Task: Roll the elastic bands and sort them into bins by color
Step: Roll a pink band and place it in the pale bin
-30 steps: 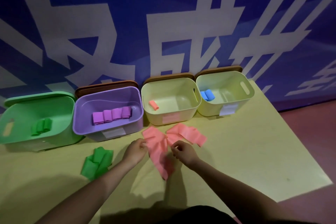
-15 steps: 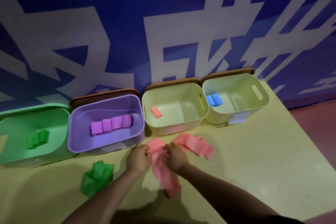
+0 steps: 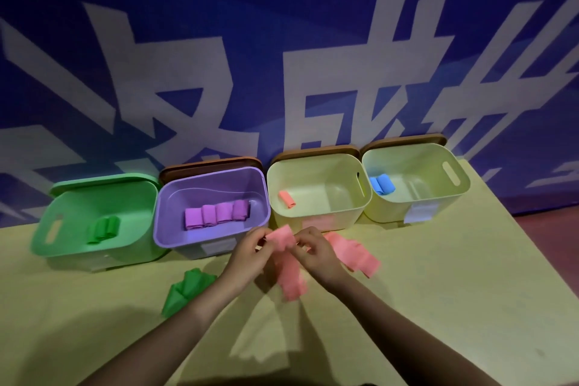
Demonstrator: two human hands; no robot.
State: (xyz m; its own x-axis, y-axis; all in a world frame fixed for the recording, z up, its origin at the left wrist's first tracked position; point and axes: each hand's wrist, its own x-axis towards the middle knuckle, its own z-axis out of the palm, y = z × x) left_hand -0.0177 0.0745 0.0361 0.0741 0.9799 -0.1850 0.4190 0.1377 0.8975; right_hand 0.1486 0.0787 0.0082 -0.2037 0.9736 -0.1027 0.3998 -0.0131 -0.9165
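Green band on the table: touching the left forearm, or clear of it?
Cannot tell. In the head view the left forearm overlaps the loose green band's near edge, so neither contact nor gap shows.

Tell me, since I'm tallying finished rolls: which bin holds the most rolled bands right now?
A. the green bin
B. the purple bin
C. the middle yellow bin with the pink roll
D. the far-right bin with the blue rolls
B: the purple bin holds a row of four purple rolls, more than any other bin; the bin with the pink roll has only that one.
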